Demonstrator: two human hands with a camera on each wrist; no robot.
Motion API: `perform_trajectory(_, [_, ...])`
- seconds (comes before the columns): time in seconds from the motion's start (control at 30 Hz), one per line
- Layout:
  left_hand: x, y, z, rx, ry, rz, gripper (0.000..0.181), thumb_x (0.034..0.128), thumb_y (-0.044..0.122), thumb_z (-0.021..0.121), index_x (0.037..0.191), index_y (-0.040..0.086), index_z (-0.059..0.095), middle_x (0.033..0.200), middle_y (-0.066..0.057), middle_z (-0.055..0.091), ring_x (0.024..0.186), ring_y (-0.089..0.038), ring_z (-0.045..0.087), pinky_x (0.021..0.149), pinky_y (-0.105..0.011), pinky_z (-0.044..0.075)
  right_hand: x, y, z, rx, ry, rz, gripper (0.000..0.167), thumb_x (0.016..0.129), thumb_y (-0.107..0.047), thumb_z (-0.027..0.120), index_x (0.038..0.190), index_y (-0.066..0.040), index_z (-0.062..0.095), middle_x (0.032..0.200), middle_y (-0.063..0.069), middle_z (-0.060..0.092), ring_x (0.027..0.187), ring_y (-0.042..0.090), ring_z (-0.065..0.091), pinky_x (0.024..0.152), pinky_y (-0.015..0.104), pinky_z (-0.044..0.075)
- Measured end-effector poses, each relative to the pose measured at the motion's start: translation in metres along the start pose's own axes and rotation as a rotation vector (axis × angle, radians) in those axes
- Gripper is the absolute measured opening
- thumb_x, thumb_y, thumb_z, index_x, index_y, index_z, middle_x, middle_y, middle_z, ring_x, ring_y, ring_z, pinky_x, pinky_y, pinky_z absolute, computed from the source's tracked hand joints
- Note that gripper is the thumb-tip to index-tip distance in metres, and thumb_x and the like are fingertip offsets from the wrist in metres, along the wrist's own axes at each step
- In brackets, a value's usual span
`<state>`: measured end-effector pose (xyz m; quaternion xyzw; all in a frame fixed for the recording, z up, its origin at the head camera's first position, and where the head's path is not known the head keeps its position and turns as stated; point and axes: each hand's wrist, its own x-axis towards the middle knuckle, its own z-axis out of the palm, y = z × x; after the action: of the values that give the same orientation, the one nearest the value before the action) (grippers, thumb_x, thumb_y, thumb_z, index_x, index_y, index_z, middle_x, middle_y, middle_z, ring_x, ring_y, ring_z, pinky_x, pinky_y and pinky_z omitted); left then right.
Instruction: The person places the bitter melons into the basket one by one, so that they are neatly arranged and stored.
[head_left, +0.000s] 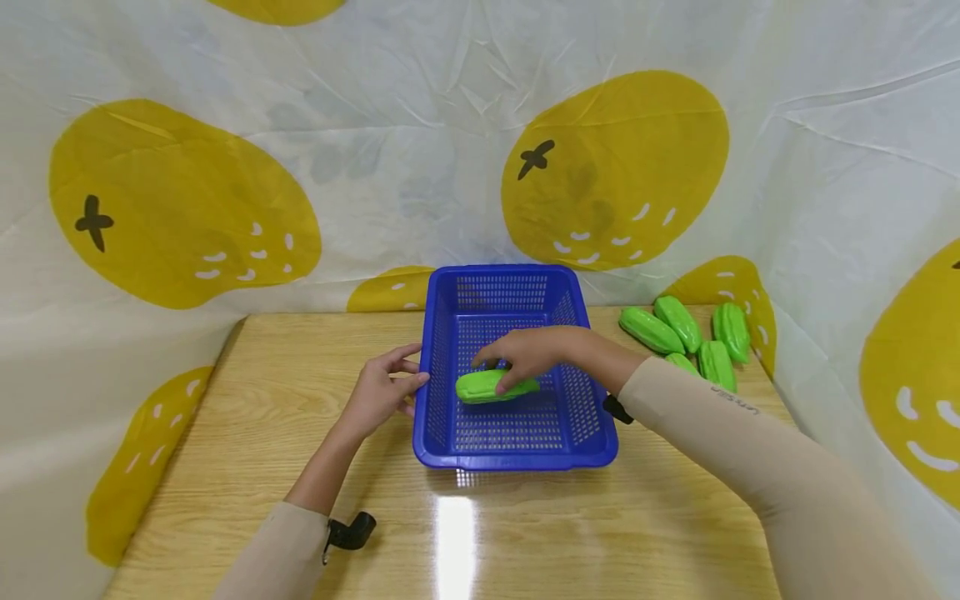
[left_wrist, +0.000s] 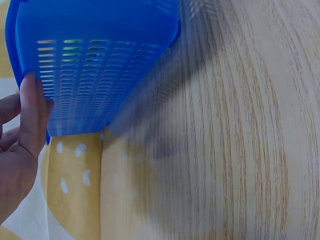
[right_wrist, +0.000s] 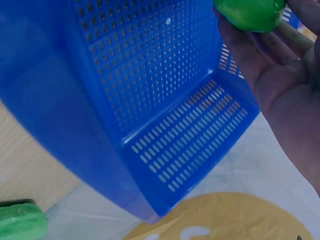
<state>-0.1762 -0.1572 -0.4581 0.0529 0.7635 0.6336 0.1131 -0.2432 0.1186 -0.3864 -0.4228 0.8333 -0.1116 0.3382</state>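
Printed cloth point(head_left: 412, 167) walls in the back and sides of my workspace, and the wood-grained tabletop point(head_left: 300, 400) spreads out below it. On it stands a blue mesh basket point(head_left: 517, 461), its far rim near the cloth.

My right hand point(head_left: 532, 354) comes in over the basket's right wall; my left hand point(head_left: 384, 387) is outside, at the left wall. The left fingers are spread and touch the outer wall and rim without wrapping round anything.

My right fingers are curled round a green ribbed piece point(head_left: 480, 388), thumb on its near side, the others beyond. It is inside the basket, directly under the right hand, its long axis running left to right; whether it rests on the mesh I cannot tell. I judge that this crosswise lie matters most: its left end is just beside the left wall, while the right end has more room. Mesh floor shows both beyond and nearer.

Five other green pieces point(head_left: 648, 331) lie on the tabletop, right of the basket, near the cloth.
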Motion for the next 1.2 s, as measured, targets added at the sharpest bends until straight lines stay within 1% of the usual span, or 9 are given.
perform_trajectory(0.07, [0.000, 0.000, 0.000, 0.000, -0.005, -0.004, 0.057, 0.0970, 0.003, 0.070, 0.151, 0.004, 0.051, 0.114, -0.026, 0.068, 0.070, -0.018, 0.072, 0.066, -0.064, 0.063, 0.003, -0.001, 0.003, -0.007, -0.017, 0.003, 0.056, 0.101, -0.029, 0.069, 0.151, -0.011, 0.051, 0.143, 0.011, 0.063, 0.131, 0.026, 0.059, 0.115, 0.041, 0.052])
perform_trajectory(0.17, [0.000, 0.000, 0.000, 0.000, -0.006, -0.002, 0.058, 0.0970, 0.003, 0.070, 0.151, 0.003, 0.050, 0.114, -0.026, 0.068, 0.069, -0.019, 0.072, 0.066, -0.064, 0.063, 0.008, -0.001, 0.006, -0.032, -0.036, -0.027, 0.051, 0.101, -0.029, 0.069, 0.145, -0.008, 0.057, 0.137, 0.010, 0.066, 0.128, 0.024, 0.061, 0.113, 0.039, 0.053])
perform_trajectory(0.37, [-0.001, 0.001, 0.001, 0.002, 0.006, -0.014, 0.057, 0.0967, 0.002, 0.070, 0.150, 0.003, 0.051, 0.113, -0.025, 0.067, 0.068, -0.019, 0.071, 0.062, -0.056, 0.066, 0.017, -0.003, 0.016, -0.063, -0.044, -0.074, 0.039, 0.100, -0.027, 0.070, 0.132, -0.004, 0.067, 0.122, 0.006, 0.072, 0.116, 0.020, 0.066, 0.106, 0.034, 0.056])
perform_trajectory(0.5, [-0.001, 0.001, 0.001, 0.003, 0.012, -0.017, 0.057, 0.0966, 0.002, 0.070, 0.150, 0.003, 0.052, 0.112, -0.025, 0.067, 0.067, -0.018, 0.071, 0.060, -0.055, 0.066, 0.021, -0.008, 0.023, -0.071, -0.054, -0.065, 0.038, 0.100, -0.027, 0.070, 0.130, -0.005, 0.068, 0.118, 0.005, 0.073, 0.111, 0.017, 0.066, 0.103, 0.032, 0.057])
perform_trajectory(0.73, [-0.001, 0.002, -0.001, 0.015, 0.024, -0.005, 0.057, 0.0962, 0.001, 0.071, 0.150, 0.003, 0.052, 0.112, -0.025, 0.068, 0.067, -0.018, 0.070, 0.065, -0.064, 0.063, 0.026, -0.012, 0.029, -0.083, -0.071, -0.018, 0.039, 0.099, -0.029, 0.070, 0.131, -0.007, 0.068, 0.117, 0.003, 0.073, 0.109, 0.015, 0.066, 0.101, 0.030, 0.057])
perform_trajectory(0.8, [0.000, 0.002, 0.000, 0.010, 0.022, -0.005, 0.057, 0.0963, 0.001, 0.070, 0.150, 0.003, 0.052, 0.112, -0.026, 0.067, 0.067, -0.017, 0.070, 0.064, -0.062, 0.064, 0.027, -0.013, 0.030, -0.092, -0.086, -0.023, 0.037, 0.098, -0.028, 0.071, 0.128, -0.006, 0.070, 0.113, 0.002, 0.073, 0.105, 0.014, 0.065, 0.098, 0.029, 0.057])
perform_trajectory(0.9, [0.001, 0.001, 0.001, 0.001, 0.014, -0.002, 0.057, 0.0963, 0.001, 0.070, 0.150, 0.002, 0.051, 0.111, -0.025, 0.066, 0.066, -0.017, 0.070, 0.059, -0.054, 0.066, 0.030, -0.013, 0.032, -0.096, -0.113, -0.031, 0.032, 0.097, -0.027, 0.072, 0.122, -0.007, 0.072, 0.107, 0.001, 0.073, 0.099, 0.012, 0.064, 0.094, 0.027, 0.057])
perform_trajectory(1.0, [0.001, 0.000, 0.001, -0.001, 0.018, -0.007, 0.057, 0.0960, 0.001, 0.071, 0.149, 0.002, 0.052, 0.110, -0.024, 0.066, 0.066, -0.016, 0.070, 0.055, -0.046, 0.067, 0.032, -0.013, 0.034, -0.087, -0.133, -0.037, 0.030, 0.097, -0.026, 0.073, 0.120, -0.007, 0.073, 0.107, 0.001, 0.073, 0.099, 0.012, 0.064, 0.095, 0.027, 0.057])
perform_trajectory(1.2, [0.000, 0.001, 0.001, 0.014, 0.020, -0.009, 0.056, 0.0960, 0.002, 0.071, 0.149, 0.003, 0.052, 0.111, -0.025, 0.066, 0.067, -0.017, 0.070, 0.056, -0.049, 0.067, 0.034, -0.015, 0.040, -0.108, -0.157, -0.043, 0.029, 0.095, -0.025, 0.076, 0.119, -0.009, 0.072, 0.105, -0.001, 0.072, 0.099, 0.011, 0.064, 0.095, 0.025, 0.056])
